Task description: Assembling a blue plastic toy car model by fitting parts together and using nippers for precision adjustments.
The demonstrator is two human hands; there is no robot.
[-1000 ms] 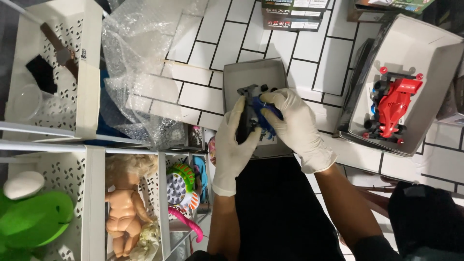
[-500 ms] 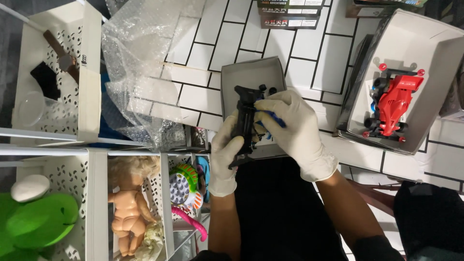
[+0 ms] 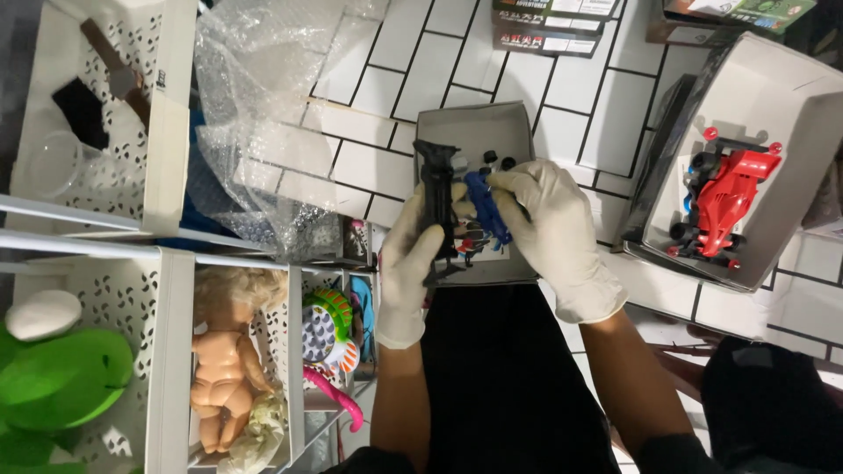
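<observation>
Both my hands wear white gloves and work above a grey open box (image 3: pixel 514 123) on my lap. My left hand (image 3: pixel 413 263) grips a long black toy-car chassis (image 3: pixel 436 197), held upright on end. My right hand (image 3: pixel 549 233) pinches a blue plastic part (image 3: pixel 485 206) right beside the chassis, touching it. Small black wheels (image 3: pixel 497 161) lie in the box behind the parts.
A red toy racing car (image 3: pixel 724 197) sits in an open box (image 3: pixel 790 96) at right. Crumpled bubble wrap (image 3: pixel 263 114) lies on the white tiled surface at left. White shelf bins (image 3: pixel 167 351) hold a doll (image 3: pixel 224 360), colourful toys and a green plastic toy. Flat boxes lie at top.
The black chassis has been turned from lying low between my hands to standing upright in my left hand. My right hand has shifted right and now holds the blue part alongside it.
</observation>
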